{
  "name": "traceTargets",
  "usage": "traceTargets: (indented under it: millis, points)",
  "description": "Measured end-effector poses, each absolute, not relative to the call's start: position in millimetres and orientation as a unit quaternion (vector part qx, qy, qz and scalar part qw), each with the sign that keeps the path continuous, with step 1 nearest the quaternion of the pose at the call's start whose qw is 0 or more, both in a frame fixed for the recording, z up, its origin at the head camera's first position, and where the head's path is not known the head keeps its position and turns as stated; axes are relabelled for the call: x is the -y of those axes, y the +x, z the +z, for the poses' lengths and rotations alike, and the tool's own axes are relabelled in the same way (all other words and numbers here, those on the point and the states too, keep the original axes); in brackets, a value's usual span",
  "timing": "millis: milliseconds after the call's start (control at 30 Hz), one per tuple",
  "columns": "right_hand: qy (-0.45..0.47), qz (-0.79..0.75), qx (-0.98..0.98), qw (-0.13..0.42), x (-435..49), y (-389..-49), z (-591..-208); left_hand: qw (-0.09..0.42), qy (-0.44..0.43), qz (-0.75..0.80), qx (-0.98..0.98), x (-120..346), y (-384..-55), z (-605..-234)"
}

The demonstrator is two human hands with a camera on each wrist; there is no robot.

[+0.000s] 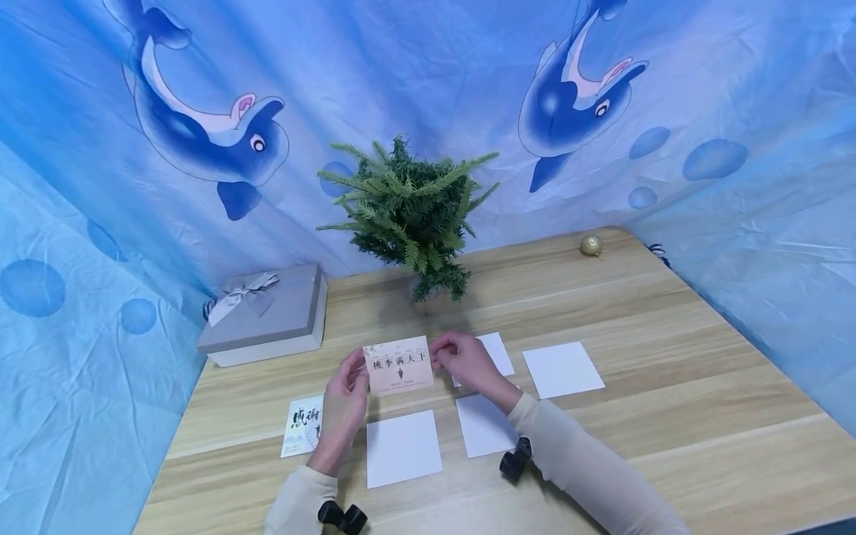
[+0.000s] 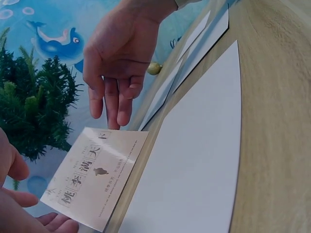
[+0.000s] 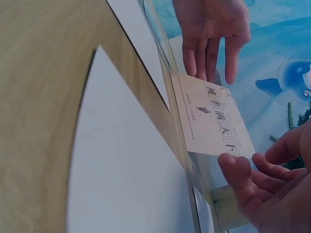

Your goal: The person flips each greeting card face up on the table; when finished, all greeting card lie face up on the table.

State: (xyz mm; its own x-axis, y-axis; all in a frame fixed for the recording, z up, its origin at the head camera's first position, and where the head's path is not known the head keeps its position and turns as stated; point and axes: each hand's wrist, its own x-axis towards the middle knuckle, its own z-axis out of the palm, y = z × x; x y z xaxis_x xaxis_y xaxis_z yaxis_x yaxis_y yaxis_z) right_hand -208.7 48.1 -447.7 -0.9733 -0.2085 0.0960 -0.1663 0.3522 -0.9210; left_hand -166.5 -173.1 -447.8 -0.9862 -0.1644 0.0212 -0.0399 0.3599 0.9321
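Observation:
A pale pink card (image 1: 399,385) with a row of dark Chinese characters is held up, face toward me, above the wooden table. My left hand (image 1: 345,405) holds its left edge, with some fingers behind it. At the opposite edge, my right hand (image 1: 473,365) grips it by the fingertips. The right wrist view shows the card (image 3: 199,124) between both hands. Below it on the table lies a blank white card (image 1: 404,449). Another white card (image 1: 480,427) is partly under my right forearm. Beside my left wrist lies a white card with black brush characters (image 1: 302,425), partly covered.
A third white card (image 1: 563,369) lies to the right, and one more (image 1: 496,352) sits behind my right hand. A grey box with a ribbon (image 1: 267,312) stands at back left. Behind the hands is a small artificial pine tree (image 1: 414,208). A gold ball (image 1: 591,245) rests at back right.

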Motion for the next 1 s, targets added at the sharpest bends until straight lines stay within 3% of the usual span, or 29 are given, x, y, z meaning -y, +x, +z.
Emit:
traceTargets:
  millis: [433,733,1000]
  points:
    - [-0.105,-0.524,-0.845,0.032,-44.7,-208.8,-450.5,0.061,0.057,-0.553,0.829,172.6,-163.7,-451.4]
    - [-0.104,-0.539,-0.833,0.071,-45.8,-207.0,-448.5,0.046,0.055,-0.534,0.843,172.4,-162.4,-452.4]
    - [-0.117,-0.501,-0.856,0.061,-47.0,-207.3,-449.5,0.047,0.056,-0.528,0.846,170.4,-160.6,-454.6]
